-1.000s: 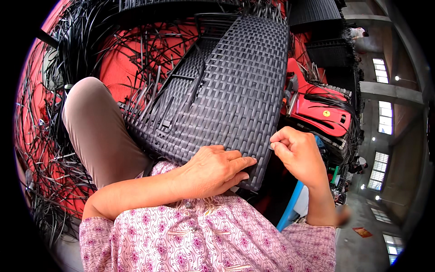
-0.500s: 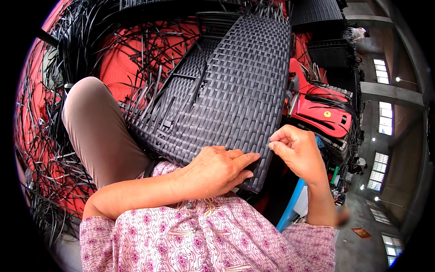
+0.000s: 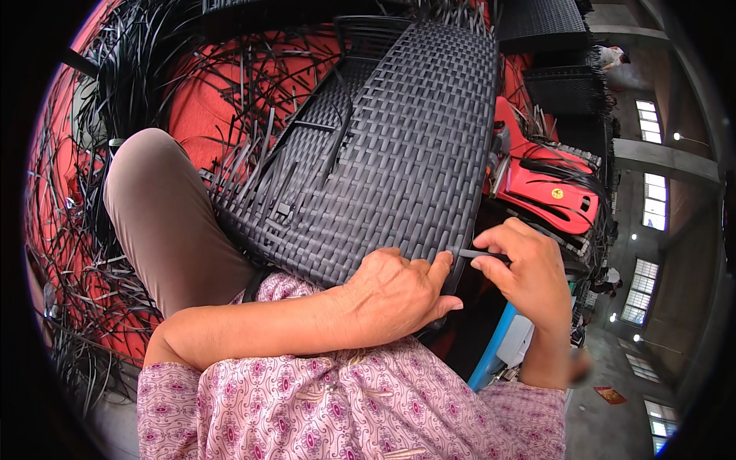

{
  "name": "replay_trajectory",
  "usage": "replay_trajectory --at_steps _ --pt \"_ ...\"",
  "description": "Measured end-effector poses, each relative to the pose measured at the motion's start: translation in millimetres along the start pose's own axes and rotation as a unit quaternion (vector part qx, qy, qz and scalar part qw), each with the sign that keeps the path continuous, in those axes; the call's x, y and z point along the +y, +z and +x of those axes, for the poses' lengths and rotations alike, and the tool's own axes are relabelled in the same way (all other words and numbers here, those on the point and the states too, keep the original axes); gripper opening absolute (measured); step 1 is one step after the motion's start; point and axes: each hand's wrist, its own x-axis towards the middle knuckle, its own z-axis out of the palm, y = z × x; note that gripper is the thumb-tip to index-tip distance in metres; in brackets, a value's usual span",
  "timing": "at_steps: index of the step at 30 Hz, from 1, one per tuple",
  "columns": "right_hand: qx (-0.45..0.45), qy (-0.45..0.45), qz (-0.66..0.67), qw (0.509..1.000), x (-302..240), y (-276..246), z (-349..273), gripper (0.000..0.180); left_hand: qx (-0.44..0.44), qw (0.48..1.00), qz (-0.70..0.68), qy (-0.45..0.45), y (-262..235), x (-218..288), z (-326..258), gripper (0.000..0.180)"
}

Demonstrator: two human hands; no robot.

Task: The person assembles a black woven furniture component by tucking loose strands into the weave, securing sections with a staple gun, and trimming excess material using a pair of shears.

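A dark grey woven wicker panel (image 3: 414, 146) lies across my lap and runs away from me, its near edge against my body. My left hand (image 3: 399, 291) rests on the near right part of the weave, fingers stretched out and the index fingertip pressing close to the right edge. Just right of that edge, my right hand (image 3: 525, 268) pinches a flat dark strip (image 3: 479, 253) between thumb and forefinger. The strip runs from the weave beside my left fingertip into the pinch. Loose strip ends (image 3: 284, 211) stick up on the panel's left side.
A red plastic chair (image 3: 548, 192) with black strips on it stands to the right. Black strips lie tangled over red cloth (image 3: 203, 103) at the left. More dark woven pieces (image 3: 540, 23) are stacked at the far right. A blue edge (image 3: 494, 345) shows below my right hand.
My right hand has moved slightly right and down, and a strip now shows stretched between it and the panel edge. My left hand has shifted a little right, its thumb more outstretched.
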Motion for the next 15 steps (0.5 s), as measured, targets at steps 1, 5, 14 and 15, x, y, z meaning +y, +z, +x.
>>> replay_trajectory --at_steps 1,5,14,15 --pt "-0.009 -0.014 -0.002 1.0 3.2 -1.6 -1.3 0.012 -0.007 1.0 -0.009 -0.006 -0.7 0.1 -0.1 0.064" --pt "-0.014 -0.022 0.006 1.0 2.9 0.3 -1.0 0.01 0.009 0.999 -0.036 -0.008 0.1 -0.9 -2.0 0.064" --pt "-0.065 -0.044 0.038 0.996 8.0 -1.3 0.3 0.014 0.01 0.997 -0.075 -0.023 -2.0 -2.1 -3.1 0.064" --pt "-0.059 -0.052 0.036 0.996 8.5 0.1 0.9 0.014 0.003 0.997 -0.074 -0.024 -2.1 -2.2 -2.5 0.064"
